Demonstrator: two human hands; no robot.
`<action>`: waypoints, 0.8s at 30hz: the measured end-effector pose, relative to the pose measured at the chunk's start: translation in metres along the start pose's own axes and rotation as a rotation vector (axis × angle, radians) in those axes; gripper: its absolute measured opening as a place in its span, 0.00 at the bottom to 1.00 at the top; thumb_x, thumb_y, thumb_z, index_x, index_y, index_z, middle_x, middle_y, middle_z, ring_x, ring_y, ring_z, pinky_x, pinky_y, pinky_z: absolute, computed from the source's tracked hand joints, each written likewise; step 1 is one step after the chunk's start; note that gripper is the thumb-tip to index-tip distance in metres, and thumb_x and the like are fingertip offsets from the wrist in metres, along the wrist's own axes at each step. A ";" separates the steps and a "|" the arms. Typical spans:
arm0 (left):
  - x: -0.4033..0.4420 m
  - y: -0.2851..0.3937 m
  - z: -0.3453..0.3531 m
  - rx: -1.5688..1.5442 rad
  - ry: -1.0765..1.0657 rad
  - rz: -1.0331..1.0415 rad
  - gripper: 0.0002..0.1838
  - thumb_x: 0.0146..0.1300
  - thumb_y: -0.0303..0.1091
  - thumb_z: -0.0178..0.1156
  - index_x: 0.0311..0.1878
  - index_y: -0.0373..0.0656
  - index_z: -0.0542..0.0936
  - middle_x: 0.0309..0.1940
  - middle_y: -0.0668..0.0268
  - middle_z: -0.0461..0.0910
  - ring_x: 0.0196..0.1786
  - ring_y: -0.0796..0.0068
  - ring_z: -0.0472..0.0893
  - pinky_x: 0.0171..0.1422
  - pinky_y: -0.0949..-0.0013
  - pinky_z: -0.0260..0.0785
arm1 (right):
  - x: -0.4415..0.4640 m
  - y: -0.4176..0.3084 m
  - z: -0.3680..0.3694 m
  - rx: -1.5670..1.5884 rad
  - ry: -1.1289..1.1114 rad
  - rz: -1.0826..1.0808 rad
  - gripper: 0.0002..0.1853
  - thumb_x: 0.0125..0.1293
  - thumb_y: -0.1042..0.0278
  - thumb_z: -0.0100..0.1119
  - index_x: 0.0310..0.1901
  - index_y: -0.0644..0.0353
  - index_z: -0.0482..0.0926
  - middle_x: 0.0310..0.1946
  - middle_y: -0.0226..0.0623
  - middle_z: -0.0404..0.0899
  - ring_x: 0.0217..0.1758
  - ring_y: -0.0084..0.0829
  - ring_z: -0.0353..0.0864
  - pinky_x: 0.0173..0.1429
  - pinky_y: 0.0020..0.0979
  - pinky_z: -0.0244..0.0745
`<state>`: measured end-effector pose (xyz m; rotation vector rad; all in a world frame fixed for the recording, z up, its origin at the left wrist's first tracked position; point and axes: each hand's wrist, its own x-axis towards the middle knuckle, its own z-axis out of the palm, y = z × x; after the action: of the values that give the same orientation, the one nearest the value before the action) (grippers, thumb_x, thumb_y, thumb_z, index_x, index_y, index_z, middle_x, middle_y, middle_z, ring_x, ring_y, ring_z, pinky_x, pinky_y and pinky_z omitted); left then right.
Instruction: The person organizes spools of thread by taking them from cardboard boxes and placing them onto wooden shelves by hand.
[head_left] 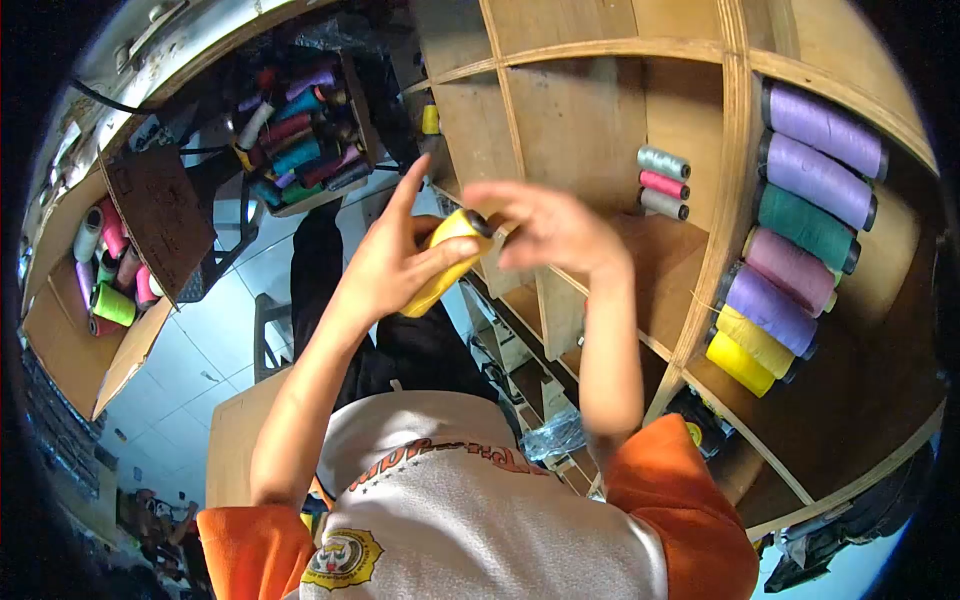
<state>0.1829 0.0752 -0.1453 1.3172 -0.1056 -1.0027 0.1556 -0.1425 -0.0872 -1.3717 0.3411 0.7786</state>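
A yellow thread spool [440,272] with a dark end cap lies across my left hand [395,250]. The thumb presses over it, the index finger points up, and the other fingers are partly hidden behind the spool. Just right of the capped end is my right hand [555,232], its fingers stretched toward the spool and somewhat blurred. Nothing shows in its grasp, and whether a fingertip touches the cap I cannot tell. Beyond it, a small stack of spools, with a pink spool [664,184] in the middle, lies in a shelf compartment.
A wooden shelf [735,150] with compartments stands on the right. Larger spools, among them a green spool [808,222], line its right compartment. At left is a cardboard box [60,325] of mixed spools; another box [365,110] of spools sits farther back.
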 end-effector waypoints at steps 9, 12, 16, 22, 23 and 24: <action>0.011 -0.019 -0.019 0.267 0.135 0.154 0.57 0.56 0.52 0.65 0.73 0.38 0.36 0.64 0.37 0.61 0.67 0.44 0.64 0.67 0.56 0.61 | -0.018 0.049 -0.115 -0.554 1.110 -0.121 0.23 0.58 0.71 0.66 0.55 0.64 0.74 0.47 0.37 0.80 0.48 0.28 0.78 0.52 0.29 0.73; -0.010 -0.044 -0.042 0.264 0.141 0.079 0.55 0.58 0.52 0.64 0.73 0.41 0.35 0.64 0.38 0.63 0.67 0.44 0.65 0.67 0.56 0.62 | -0.036 0.088 -0.224 -0.871 1.586 -0.050 0.26 0.54 0.60 0.70 0.51 0.67 0.76 0.47 0.49 0.79 0.50 0.44 0.79 0.54 0.38 0.73; -0.048 -0.060 -0.066 0.374 0.166 -0.076 0.54 0.59 0.51 0.63 0.74 0.45 0.35 0.63 0.40 0.65 0.66 0.44 0.65 0.66 0.56 0.62 | -0.029 0.085 -0.274 -1.121 1.685 0.231 0.26 0.51 0.56 0.71 0.47 0.67 0.78 0.46 0.53 0.79 0.49 0.51 0.79 0.53 0.42 0.73; -0.089 -0.098 -0.088 0.434 0.273 -0.152 0.52 0.60 0.53 0.61 0.74 0.50 0.35 0.62 0.44 0.67 0.63 0.45 0.70 0.64 0.55 0.65 | -0.024 0.093 -0.315 -1.137 1.744 0.360 0.26 0.49 0.55 0.72 0.46 0.63 0.80 0.44 0.50 0.81 0.48 0.49 0.80 0.52 0.45 0.73; -0.090 -0.094 -0.089 0.440 0.277 -0.188 0.53 0.60 0.53 0.61 0.74 0.50 0.35 0.63 0.44 0.68 0.62 0.46 0.71 0.63 0.55 0.66 | -0.024 0.098 -0.328 -1.146 1.760 0.335 0.26 0.49 0.54 0.72 0.46 0.62 0.80 0.45 0.50 0.81 0.50 0.49 0.79 0.53 0.46 0.72; -0.092 -0.088 -0.089 0.444 0.282 -0.226 0.53 0.59 0.54 0.61 0.74 0.50 0.34 0.63 0.45 0.68 0.61 0.48 0.73 0.62 0.56 0.67 | -0.021 0.095 -0.323 -1.163 1.793 0.423 0.28 0.48 0.53 0.72 0.48 0.62 0.79 0.46 0.50 0.80 0.51 0.49 0.78 0.55 0.46 0.72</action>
<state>0.1321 0.2099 -0.2041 1.8987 0.0403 -1.0048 0.1469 -0.4569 -0.2090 -2.9043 1.7853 -0.3292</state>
